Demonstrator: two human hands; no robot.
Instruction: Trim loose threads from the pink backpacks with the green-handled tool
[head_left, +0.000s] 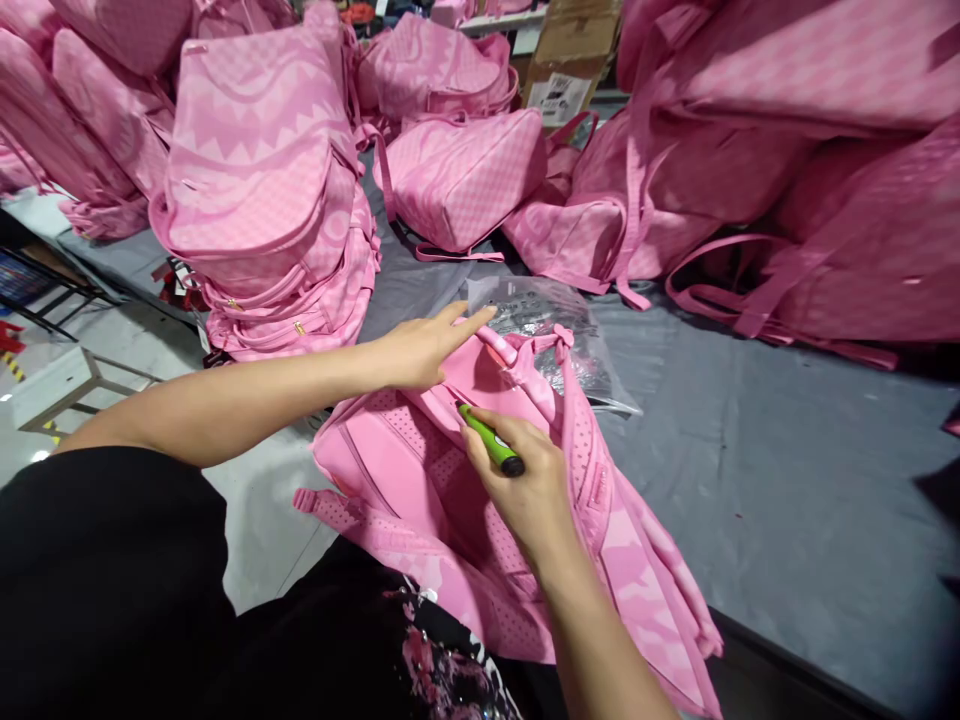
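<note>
A pink backpack [472, 500] with dotted mesh straps lies across my lap and the table edge. My left hand [420, 350] rests on its upper edge beside the carry handle, fingers stretched out and apart. Between the fingers and thumb of my right hand [525, 480] is a green marker [489, 440] with a black end. Its far end points at the pink fabric near my left hand; whether it touches cannot be made out. Just behind the backpack's top lies a clear plastic bag [592, 350] with dark print.
Stacked pink backpacks [259, 170] stand at the left, with more pink backpacks [465, 180] at the back and right on the grey-covered table [787, 480]. A cardboard box [574, 55] stands behind. A stool [64, 385] is on the floor at left.
</note>
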